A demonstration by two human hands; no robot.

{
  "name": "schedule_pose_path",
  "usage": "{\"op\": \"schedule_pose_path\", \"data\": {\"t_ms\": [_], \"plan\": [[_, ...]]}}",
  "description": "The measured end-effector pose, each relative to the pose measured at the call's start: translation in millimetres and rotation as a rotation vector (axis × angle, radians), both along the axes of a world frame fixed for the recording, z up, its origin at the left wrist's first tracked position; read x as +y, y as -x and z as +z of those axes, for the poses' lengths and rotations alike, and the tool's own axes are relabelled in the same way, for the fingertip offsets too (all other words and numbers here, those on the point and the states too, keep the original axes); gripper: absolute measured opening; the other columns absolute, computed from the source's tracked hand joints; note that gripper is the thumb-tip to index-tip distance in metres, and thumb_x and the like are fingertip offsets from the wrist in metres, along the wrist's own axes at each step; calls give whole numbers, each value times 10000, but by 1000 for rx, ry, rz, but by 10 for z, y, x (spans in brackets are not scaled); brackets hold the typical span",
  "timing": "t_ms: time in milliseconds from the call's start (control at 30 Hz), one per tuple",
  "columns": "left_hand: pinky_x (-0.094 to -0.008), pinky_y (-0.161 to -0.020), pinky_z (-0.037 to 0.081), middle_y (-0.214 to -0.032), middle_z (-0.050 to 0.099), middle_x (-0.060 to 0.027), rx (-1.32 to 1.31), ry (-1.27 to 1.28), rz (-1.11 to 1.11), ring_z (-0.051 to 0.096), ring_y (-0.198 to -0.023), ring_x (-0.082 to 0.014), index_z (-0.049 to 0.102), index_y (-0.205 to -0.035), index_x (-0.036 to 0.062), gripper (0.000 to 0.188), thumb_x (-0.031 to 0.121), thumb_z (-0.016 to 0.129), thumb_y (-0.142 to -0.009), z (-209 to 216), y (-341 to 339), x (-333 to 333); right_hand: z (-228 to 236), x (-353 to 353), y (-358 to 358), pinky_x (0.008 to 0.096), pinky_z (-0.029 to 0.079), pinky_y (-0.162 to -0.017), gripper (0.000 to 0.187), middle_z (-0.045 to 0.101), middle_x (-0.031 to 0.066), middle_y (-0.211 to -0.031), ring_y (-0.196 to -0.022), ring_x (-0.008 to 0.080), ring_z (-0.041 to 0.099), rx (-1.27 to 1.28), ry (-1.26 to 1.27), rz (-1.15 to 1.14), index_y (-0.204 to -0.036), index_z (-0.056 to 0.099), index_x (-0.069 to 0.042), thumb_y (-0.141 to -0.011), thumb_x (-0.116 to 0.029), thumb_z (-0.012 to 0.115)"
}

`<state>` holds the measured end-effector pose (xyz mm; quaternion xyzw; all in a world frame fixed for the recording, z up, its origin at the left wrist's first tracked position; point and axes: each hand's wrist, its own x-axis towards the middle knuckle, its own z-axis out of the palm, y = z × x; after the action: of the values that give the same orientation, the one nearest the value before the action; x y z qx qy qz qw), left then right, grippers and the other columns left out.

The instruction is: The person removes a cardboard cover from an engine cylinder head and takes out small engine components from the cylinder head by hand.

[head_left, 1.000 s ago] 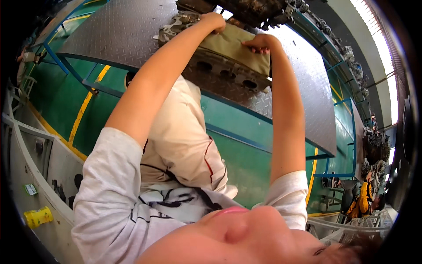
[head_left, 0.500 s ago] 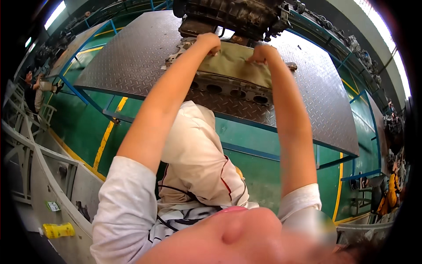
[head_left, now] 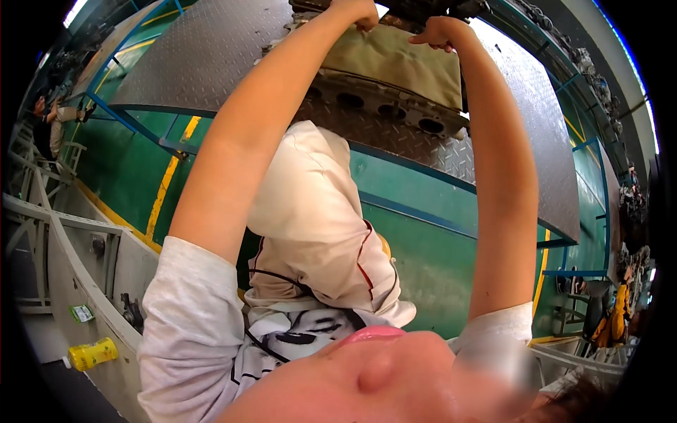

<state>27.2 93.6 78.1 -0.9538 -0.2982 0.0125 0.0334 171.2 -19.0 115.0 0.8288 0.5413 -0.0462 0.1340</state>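
Observation:
An olive-green cloth (head_left: 395, 62) lies over the top of a metal cylinder head (head_left: 393, 111), whose row of round ports faces me. At the cloth's far left corner is my left hand (head_left: 358, 11), its fingers curled in and closed at the cloth's edge. The upper frame edge cuts off part of this hand. My right hand (head_left: 446, 31) is over the far right part of the cloth. Its index finger stretches out to the left, while the other fingers are loosely bent with nothing visible in them.
A dark engine block (head_left: 416, 13) stands just beyond the cylinder head. Both rest on a treadplate-topped workbench (head_left: 190, 67) with a blue frame. Lower left, a yellow bottle (head_left: 93, 354) lies beside grey metalwork. A person (head_left: 53, 127) sits at the far left. More parts line the right-hand rack.
The view has shifted, so the bench sits higher in it. Both hands have moved farther away along the cloth, and the right index finger is now stretched out. The cloth looks flatter at its right.

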Motion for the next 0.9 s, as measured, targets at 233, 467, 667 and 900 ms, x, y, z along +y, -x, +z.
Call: {"op": "schedule_pose_path", "data": {"t_ms": [233, 467, 667, 900], "plan": [[-376, -743, 496, -904, 678, -75, -4, 34, 226, 649, -855, -209, 699, -889, 109, 194, 162, 700, -702, -93, 151, -57, -368, -30, 145, 341, 462, -511, 604, 541, 69, -531, -482, 189, 538, 113, 64, -29, -594, 564, -28, -786, -601, 568], [-418, -756, 508, -918, 669, -146, -66, -10, 190, 640, -893, -298, 707, -821, 56, 254, 189, 748, -609, 190, 165, 13, -57, 60, 272, 343, 476, -511, 549, 611, 105, -630, -500, 219, 553, -49, -194, 39, -691, 627, 31, -765, -511, 651], [-391, -797, 491, -870, 684, -67, -81, 112, 187, 641, -861, -221, 720, -830, 108, 207, 269, 723, -700, -254, 196, 269, -405, 36, 139, 362, 442, -530, 550, 524, 41, -527, -476, 188, 507, 317, 94, -206, -736, 618, -83, -754, -632, 582], [-365, -655, 493, -709, 653, -75, -25, -38, 49, 606, -669, -242, 693, -605, 118, 255, 352, 696, -707, 1, 168, 268, -214, 25, 43, 305, 354, -380, 569, 477, 35, -492, -394, 157, 430, 378, -45, -167, -608, 504, -79, -737, -622, 614]]}}
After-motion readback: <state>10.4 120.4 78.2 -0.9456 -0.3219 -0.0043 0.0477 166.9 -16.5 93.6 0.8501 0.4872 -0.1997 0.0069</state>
